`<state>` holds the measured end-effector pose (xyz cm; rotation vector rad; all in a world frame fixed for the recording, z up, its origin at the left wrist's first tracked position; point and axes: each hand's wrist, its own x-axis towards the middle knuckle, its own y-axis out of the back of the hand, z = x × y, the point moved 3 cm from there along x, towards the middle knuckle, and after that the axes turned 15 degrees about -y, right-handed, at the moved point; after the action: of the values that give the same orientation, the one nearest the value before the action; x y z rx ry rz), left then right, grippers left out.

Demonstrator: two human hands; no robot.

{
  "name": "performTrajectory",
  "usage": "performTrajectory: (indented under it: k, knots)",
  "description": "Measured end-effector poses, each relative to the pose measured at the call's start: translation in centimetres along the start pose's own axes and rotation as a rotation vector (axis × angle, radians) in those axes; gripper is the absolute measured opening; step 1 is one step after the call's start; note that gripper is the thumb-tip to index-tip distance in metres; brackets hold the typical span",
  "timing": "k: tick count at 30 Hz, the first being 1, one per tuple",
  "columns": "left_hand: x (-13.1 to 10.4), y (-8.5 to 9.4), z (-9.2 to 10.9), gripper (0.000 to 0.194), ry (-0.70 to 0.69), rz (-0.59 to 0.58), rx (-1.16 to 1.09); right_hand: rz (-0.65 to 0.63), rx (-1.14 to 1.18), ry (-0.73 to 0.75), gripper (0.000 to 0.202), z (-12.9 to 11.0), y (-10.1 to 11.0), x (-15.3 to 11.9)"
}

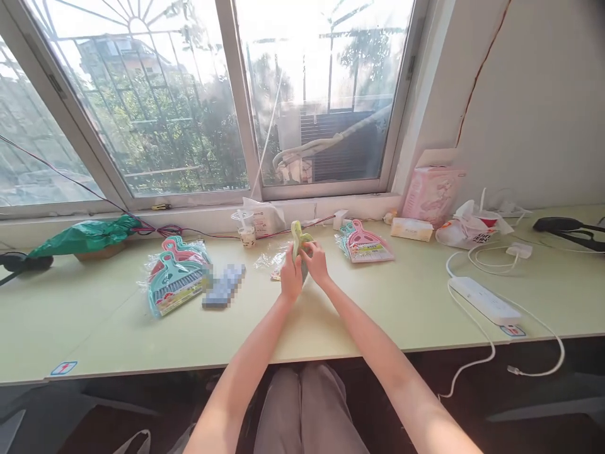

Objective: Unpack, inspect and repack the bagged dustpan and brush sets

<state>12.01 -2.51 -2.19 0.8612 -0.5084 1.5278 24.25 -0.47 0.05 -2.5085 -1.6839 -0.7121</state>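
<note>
Both hands, left hand (290, 279) and right hand (316, 263), grip a light-green plastic piece (299, 238) above mid-desk (331, 315), wrapper (270, 260) just behind; step looks like mid-unpack/assembly, next needs a firm two-hand hold w/ careful alignment.

Both bare forearms extend forward and converge at centre. The left hand (290, 277) is curled, fingers closed in a grip. The right hand (316, 261) sits just beside it, fingers pinched, the two hands touching.
</note>
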Motion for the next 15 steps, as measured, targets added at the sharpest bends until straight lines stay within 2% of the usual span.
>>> performTrajectory:
  k: [2, 6, 10, 15]
  knots:
    - [0.0, -0.1, 0.1, 0.06, -0.032, -0.053, 0.03, 0.006, 0.058, 0.005, 0.014, 0.2, 0.1, -0.1]
    - [0.8, 0.1, 0.0, 0.056, -0.077, -0.128, -0.002, -0.002, 0.047, -0.006, 0.011, 0.7, 2.0, 0.2]
    - [1.5, 0.4, -0.1, 0.052, -0.054, -0.089, -0.091, -0.008, 0.102, -0.005, 0.012, 0.5, 3.2, 0.7]
    - [1.3, -0.5, -0.1, 0.047, -0.012, -0.034, -0.136, -0.06, 0.194, -0.023, 0.017, 0.6, 2.9, 0.9]
